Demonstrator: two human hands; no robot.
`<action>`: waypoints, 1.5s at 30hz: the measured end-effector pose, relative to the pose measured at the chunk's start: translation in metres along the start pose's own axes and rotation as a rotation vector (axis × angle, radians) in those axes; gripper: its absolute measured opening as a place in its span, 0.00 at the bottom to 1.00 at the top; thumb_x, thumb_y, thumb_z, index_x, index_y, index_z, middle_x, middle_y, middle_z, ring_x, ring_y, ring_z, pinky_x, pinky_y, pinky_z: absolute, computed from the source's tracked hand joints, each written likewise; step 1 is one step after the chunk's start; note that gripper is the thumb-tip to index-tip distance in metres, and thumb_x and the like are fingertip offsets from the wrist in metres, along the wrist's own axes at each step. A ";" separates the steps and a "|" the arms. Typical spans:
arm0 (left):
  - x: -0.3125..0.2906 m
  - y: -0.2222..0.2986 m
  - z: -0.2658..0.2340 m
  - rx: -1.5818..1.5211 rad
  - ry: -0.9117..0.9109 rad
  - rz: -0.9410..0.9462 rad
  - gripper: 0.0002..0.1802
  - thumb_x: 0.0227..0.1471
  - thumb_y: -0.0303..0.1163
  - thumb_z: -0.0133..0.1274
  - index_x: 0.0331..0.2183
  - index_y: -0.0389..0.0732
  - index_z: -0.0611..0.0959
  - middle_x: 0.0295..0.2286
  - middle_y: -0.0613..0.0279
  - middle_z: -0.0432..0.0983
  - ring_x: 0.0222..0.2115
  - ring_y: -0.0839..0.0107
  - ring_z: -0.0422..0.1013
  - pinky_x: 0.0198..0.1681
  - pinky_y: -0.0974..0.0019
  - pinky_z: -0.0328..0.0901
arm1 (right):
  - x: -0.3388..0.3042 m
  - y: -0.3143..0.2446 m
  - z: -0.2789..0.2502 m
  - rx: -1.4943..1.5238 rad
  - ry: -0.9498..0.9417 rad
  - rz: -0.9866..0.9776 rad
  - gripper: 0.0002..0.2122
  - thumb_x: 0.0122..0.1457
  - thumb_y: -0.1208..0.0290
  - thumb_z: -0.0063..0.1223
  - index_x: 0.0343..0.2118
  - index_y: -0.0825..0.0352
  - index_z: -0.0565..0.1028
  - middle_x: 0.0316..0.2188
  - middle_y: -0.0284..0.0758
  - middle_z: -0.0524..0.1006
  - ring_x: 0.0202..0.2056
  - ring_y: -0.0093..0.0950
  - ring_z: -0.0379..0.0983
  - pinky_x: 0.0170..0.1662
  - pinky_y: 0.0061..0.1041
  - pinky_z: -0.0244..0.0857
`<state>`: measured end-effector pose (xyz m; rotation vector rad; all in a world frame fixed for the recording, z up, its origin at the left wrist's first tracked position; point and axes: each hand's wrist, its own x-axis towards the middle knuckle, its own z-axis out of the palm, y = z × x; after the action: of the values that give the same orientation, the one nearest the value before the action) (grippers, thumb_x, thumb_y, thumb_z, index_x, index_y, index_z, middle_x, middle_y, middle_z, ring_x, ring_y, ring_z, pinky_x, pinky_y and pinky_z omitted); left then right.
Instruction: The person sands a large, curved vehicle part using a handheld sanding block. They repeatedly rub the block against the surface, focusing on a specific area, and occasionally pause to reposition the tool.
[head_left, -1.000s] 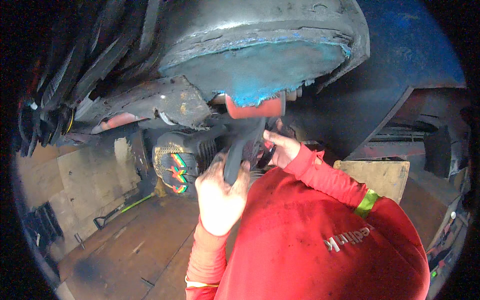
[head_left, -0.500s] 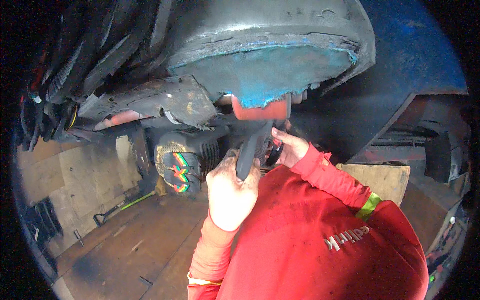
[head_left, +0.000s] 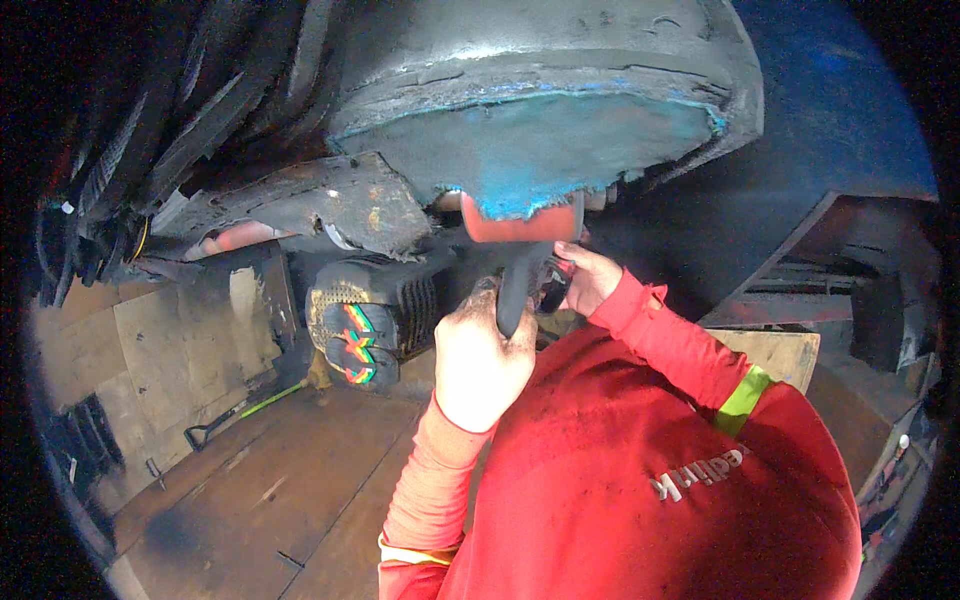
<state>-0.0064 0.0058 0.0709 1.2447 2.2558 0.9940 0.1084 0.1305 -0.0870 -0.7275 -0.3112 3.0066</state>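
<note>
My left hand point(head_left: 484, 368) is wrapped round the dark handle point(head_left: 514, 296) of a hand-held tool, its fingertips smudged black. Close by on the right, my right hand point(head_left: 594, 280) curls its fingers against the tool's dark body point(head_left: 553, 284); part of its grip is hidden. Just above the handle sits a curved red piece point(head_left: 524, 222), apparently the tool's head. It lies against the lower edge of a ragged teal patch point(head_left: 520, 150) on a big grey-black curved part point(head_left: 560, 45). How the red piece meets the patch cannot be made out.
Torn dark sheeting point(head_left: 370, 205) hangs left of the red piece. A black ribbed object with colourful zigzag bands point(head_left: 358, 345) stands below it. A tool with a green-yellow shaft point(head_left: 270, 400) lies on the brown floor point(head_left: 270, 500). A wooden board point(head_left: 780, 352) is at right.
Both hands and the handle have shifted slightly to the right, and the handle stands more upright. The red piece stays at nearly the same place below the teal patch.
</note>
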 end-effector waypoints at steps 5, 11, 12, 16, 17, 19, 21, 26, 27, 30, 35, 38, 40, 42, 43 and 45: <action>-0.014 0.012 -0.011 -0.023 -0.004 -0.050 0.06 0.50 0.23 0.55 0.33 0.32 0.79 0.22 0.45 0.75 0.24 0.46 0.75 0.27 0.56 0.69 | -0.014 0.007 0.018 0.005 0.111 -0.036 0.20 0.62 0.57 0.56 0.54 0.61 0.71 0.47 0.34 0.76 0.51 0.34 0.72 0.56 0.50 0.63; -0.050 0.030 -0.042 0.028 -0.201 -0.256 0.12 0.53 0.30 0.59 0.39 0.35 0.80 0.27 0.47 0.76 0.27 0.48 0.76 0.30 0.57 0.70 | -0.025 0.037 0.030 0.026 -0.035 -0.139 0.24 0.63 0.66 0.54 0.61 0.55 0.63 0.55 0.37 0.71 0.53 0.37 0.70 0.55 0.51 0.64; -0.052 0.028 -0.042 -0.022 -0.166 -0.203 0.13 0.53 0.31 0.59 0.39 0.35 0.80 0.27 0.47 0.76 0.27 0.49 0.76 0.30 0.57 0.70 | -0.022 0.043 0.029 0.043 -0.052 -0.149 0.26 0.63 0.67 0.54 0.63 0.53 0.60 0.57 0.37 0.70 0.55 0.37 0.69 0.57 0.52 0.63; -0.055 0.021 -0.038 -0.037 -0.056 -0.245 0.13 0.54 0.34 0.59 0.38 0.36 0.80 0.26 0.49 0.77 0.26 0.55 0.76 0.29 0.60 0.69 | 0.001 0.053 0.017 0.088 -0.046 -0.017 0.27 0.63 0.66 0.53 0.64 0.56 0.60 0.59 0.40 0.68 0.59 0.37 0.66 0.58 0.53 0.61; -0.052 0.019 -0.035 -0.009 -0.023 -0.266 0.12 0.53 0.34 0.59 0.37 0.36 0.80 0.26 0.50 0.77 0.25 0.58 0.76 0.29 0.62 0.68 | 0.007 0.051 0.013 0.150 -0.147 0.008 0.26 0.63 0.65 0.53 0.63 0.58 0.61 0.58 0.39 0.69 0.58 0.37 0.66 0.58 0.53 0.61; -0.043 0.015 -0.034 0.020 -0.019 -0.254 0.10 0.52 0.31 0.58 0.37 0.36 0.80 0.26 0.49 0.78 0.26 0.56 0.77 0.30 0.60 0.69 | 0.016 0.048 0.009 0.065 -0.053 0.027 0.24 0.63 0.63 0.54 0.61 0.59 0.64 0.56 0.37 0.71 0.57 0.36 0.68 0.56 0.53 0.62; -0.029 0.008 -0.030 0.030 -0.009 -0.183 0.09 0.51 0.28 0.57 0.36 0.36 0.80 0.27 0.48 0.78 0.26 0.55 0.78 0.30 0.59 0.69 | 0.019 0.039 0.008 0.013 -0.035 -0.004 0.22 0.62 0.62 0.55 0.58 0.59 0.67 0.54 0.35 0.73 0.55 0.34 0.69 0.55 0.52 0.63; -0.011 0.000 -0.018 -0.011 0.016 -0.194 0.13 0.45 0.23 0.53 0.37 0.32 0.78 0.25 0.43 0.77 0.25 0.49 0.76 0.30 0.57 0.70 | 0.015 0.015 0.021 -0.056 -0.003 -0.024 0.21 0.61 0.58 0.56 0.56 0.57 0.69 0.51 0.31 0.75 0.53 0.32 0.71 0.54 0.48 0.65; -0.012 0.001 -0.017 -0.015 0.028 -0.183 0.12 0.45 0.23 0.53 0.36 0.32 0.79 0.25 0.41 0.76 0.26 0.47 0.76 0.30 0.55 0.70 | 0.012 0.013 0.025 -0.081 0.012 -0.034 0.21 0.61 0.57 0.57 0.56 0.56 0.69 0.51 0.31 0.75 0.53 0.32 0.71 0.54 0.48 0.65; -0.020 0.004 -0.020 -0.017 0.031 -0.193 0.10 0.45 0.25 0.54 0.34 0.33 0.79 0.24 0.38 0.75 0.27 0.42 0.76 0.29 0.52 0.70 | 0.006 0.017 0.033 -0.037 -0.003 -0.030 0.21 0.62 0.56 0.55 0.54 0.60 0.70 0.51 0.32 0.75 0.54 0.33 0.70 0.57 0.45 0.62; -0.034 0.015 -0.039 -0.018 -0.027 -0.233 0.10 0.45 0.24 0.54 0.34 0.32 0.79 0.24 0.40 0.76 0.26 0.42 0.75 0.28 0.53 0.70 | -0.005 0.028 0.039 -0.051 0.029 -0.056 0.20 0.63 0.59 0.54 0.54 0.64 0.70 0.52 0.35 0.75 0.55 0.33 0.69 0.60 0.44 0.60; -0.044 0.025 -0.052 0.036 -0.073 -0.200 0.10 0.46 0.24 0.54 0.34 0.32 0.78 0.24 0.43 0.76 0.25 0.43 0.75 0.28 0.53 0.70 | -0.012 0.034 0.041 -0.035 -0.073 -0.040 0.20 0.63 0.60 0.53 0.55 0.64 0.70 0.52 0.37 0.75 0.54 0.34 0.70 0.58 0.44 0.63; -0.043 0.026 -0.052 0.005 -0.035 -0.127 0.12 0.45 0.24 0.53 0.36 0.33 0.80 0.24 0.44 0.76 0.26 0.47 0.76 0.28 0.56 0.70 | -0.011 0.033 0.040 -0.015 -0.105 -0.025 0.21 0.64 0.61 0.53 0.56 0.65 0.69 0.52 0.37 0.74 0.54 0.36 0.70 0.56 0.44 0.65; -0.037 0.021 -0.045 0.022 -0.038 -0.195 0.14 0.45 0.24 0.52 0.38 0.33 0.80 0.25 0.44 0.77 0.27 0.50 0.77 0.30 0.57 0.70 | -0.007 0.029 0.038 -0.019 -0.061 -0.029 0.19 0.64 0.61 0.53 0.55 0.62 0.69 0.52 0.36 0.74 0.54 0.35 0.70 0.56 0.47 0.65; -0.031 0.015 -0.038 -0.052 -0.014 -0.231 0.15 0.45 0.24 0.52 0.39 0.32 0.80 0.25 0.43 0.77 0.27 0.50 0.78 0.31 0.57 0.70 | -0.002 0.026 0.035 -0.018 -0.016 -0.036 0.19 0.64 0.61 0.53 0.55 0.60 0.69 0.52 0.35 0.74 0.54 0.35 0.70 0.55 0.49 0.64; -0.022 0.006 -0.029 -0.063 0.006 -0.227 0.15 0.45 0.23 0.53 0.39 0.32 0.79 0.26 0.43 0.77 0.27 0.53 0.78 0.31 0.58 0.70 | 0.009 0.020 0.031 -0.003 0.056 -0.046 0.19 0.63 0.62 0.54 0.56 0.55 0.67 0.53 0.32 0.73 0.55 0.35 0.69 0.54 0.54 0.64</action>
<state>-0.0094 -0.0220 0.0947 0.9355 2.2892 0.9751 0.0868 0.1052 -0.0676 -0.7919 -0.3255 2.9376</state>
